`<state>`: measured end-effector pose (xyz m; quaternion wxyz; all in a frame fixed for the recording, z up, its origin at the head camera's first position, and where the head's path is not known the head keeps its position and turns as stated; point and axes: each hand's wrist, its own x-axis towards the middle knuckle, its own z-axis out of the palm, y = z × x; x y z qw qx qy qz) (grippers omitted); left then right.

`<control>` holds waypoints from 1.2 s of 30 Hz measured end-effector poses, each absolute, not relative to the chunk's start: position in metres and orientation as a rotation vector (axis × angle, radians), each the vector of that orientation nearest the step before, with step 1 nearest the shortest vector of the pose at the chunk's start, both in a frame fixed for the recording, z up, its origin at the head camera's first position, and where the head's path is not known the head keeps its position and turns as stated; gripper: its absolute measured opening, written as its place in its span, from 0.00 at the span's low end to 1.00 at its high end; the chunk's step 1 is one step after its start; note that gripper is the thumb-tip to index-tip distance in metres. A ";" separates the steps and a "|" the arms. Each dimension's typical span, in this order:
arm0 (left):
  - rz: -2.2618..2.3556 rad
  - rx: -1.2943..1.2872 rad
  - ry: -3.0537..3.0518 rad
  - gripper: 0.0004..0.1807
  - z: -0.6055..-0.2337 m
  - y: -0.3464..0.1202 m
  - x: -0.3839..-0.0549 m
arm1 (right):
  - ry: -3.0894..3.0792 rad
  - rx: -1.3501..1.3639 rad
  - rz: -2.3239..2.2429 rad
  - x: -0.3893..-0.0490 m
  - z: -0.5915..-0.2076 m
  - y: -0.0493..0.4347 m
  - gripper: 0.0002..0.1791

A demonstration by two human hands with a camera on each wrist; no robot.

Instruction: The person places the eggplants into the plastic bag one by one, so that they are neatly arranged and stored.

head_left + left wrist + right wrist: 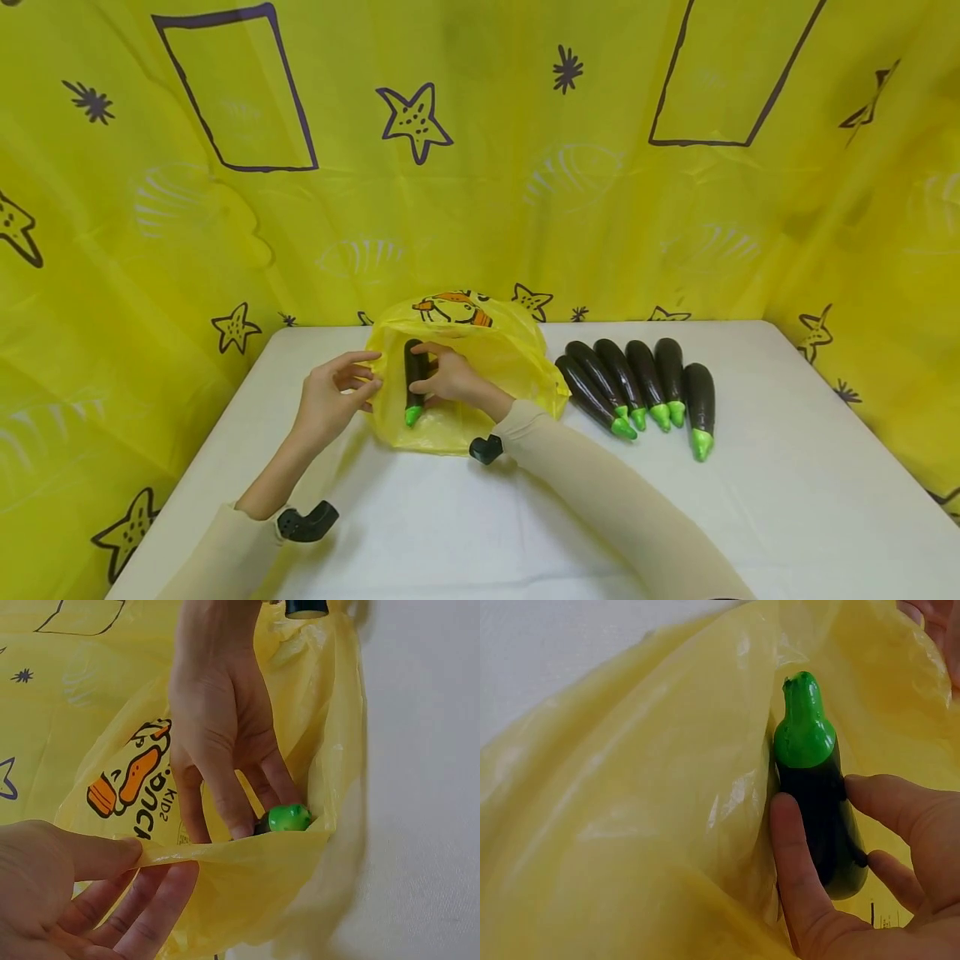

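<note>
A yellow plastic bag [517, 354] lies on the table with its mouth toward me and a printed cartoon duck on it. My left hand [328, 398] pinches the left edge of the mouth between thumb and fingers, as the left wrist view shows. Inside the bag, my right hand [452, 373] grips a dark eggplant [415, 375], its thumb and fingers on opposite sides. The green stem end [806, 724] points toward me. In the left wrist view the bag's rim hides most of that eggplant, leaving its green end [289, 817] showing.
Several more dark eggplants [626, 379] with green ends lie side by side right of the bag on the white table [787, 500]. A yellow curtain [480, 208] with starfish drawings hangs behind and at both sides. A black device [307, 522] sits on my left wrist.
</note>
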<state>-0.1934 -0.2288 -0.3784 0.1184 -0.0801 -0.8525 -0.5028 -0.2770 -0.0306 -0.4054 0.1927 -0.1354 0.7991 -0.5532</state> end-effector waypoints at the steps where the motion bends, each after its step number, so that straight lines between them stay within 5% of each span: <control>1: -1.477 -0.236 -2.492 0.22 -0.378 -0.229 -0.193 | 2.260 -0.384 -1.539 -0.277 -0.406 -0.031 0.37; 36: -1.511 -0.218 -2.490 0.22 -0.379 -0.231 -0.191 | 2.260 -0.425 -1.529 -0.274 -0.404 -0.030 0.37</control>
